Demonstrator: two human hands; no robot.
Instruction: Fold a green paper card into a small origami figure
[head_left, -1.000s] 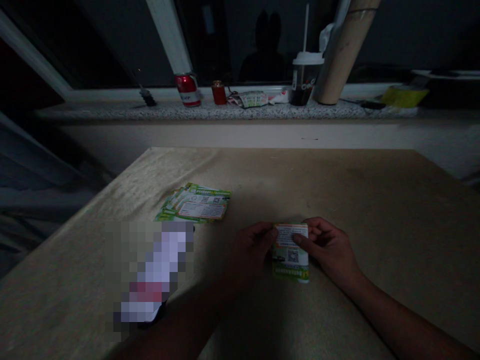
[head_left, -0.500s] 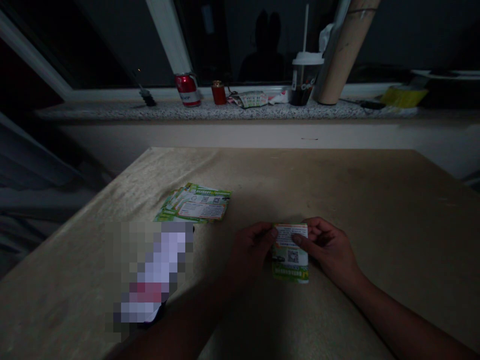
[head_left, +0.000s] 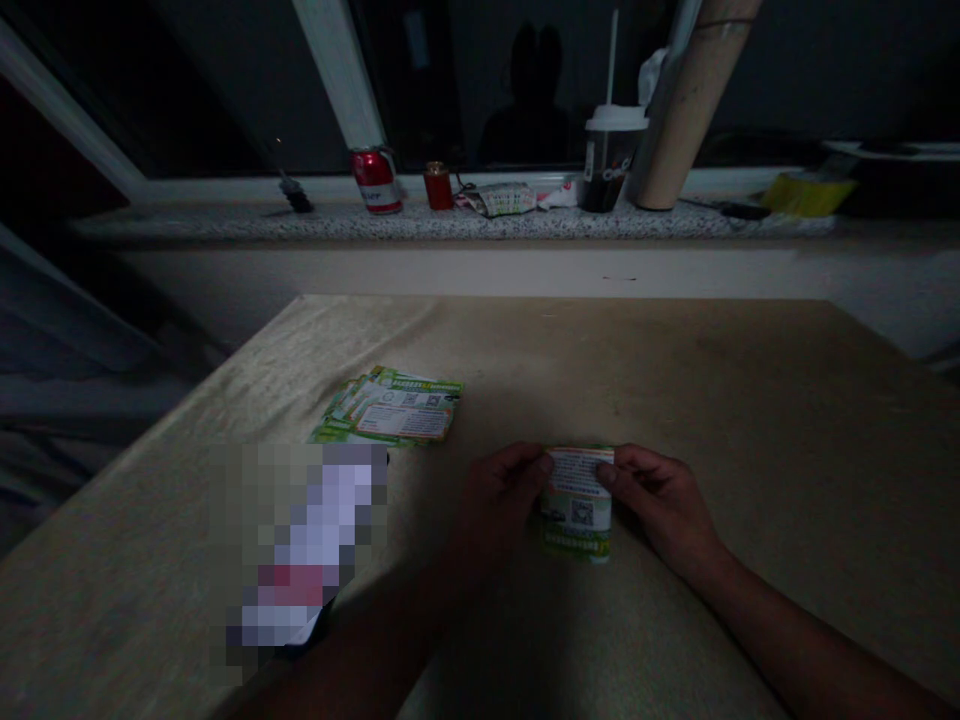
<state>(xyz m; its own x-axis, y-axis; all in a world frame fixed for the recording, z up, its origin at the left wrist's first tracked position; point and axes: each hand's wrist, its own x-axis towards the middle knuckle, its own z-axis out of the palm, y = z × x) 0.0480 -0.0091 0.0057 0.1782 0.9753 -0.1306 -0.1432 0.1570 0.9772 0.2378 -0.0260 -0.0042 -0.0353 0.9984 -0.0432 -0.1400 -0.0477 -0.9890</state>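
Observation:
A green and white printed leaflet (head_left: pixel 577 505), with a QR code and lines of text, is held upright between my hands above the table. My left hand (head_left: pixel 510 485) pinches its upper left edge between thumb and fingers. At the upper right edge, my right hand (head_left: pixel 656 495) grips it with the thumb on the front and the fingers behind. Whether it is one sheet or a folded one I cannot tell. To the left lies a fanned pile of similar leaflets (head_left: pixel 405 410).
A pixelated, phone-shaped object (head_left: pixel 315 550) lies near my left forearm on the brownish table (head_left: pixel 712 370). Along the granite windowsill (head_left: pixel 225 222) stand a red can (head_left: pixel 376 182), a small red-orange container (head_left: pixel 437 187), a crumpled wrapper (head_left: pixel 502 200), a lidded cup with straw (head_left: pixel 604 165) and a cardboard tube (head_left: pixel 679 130).
My right thumb has slid right, toward the leaflet's edge, and the right fingers have lowered slightly. The leaflet has shifted a little left. The pile and the phone-shaped object stay put.

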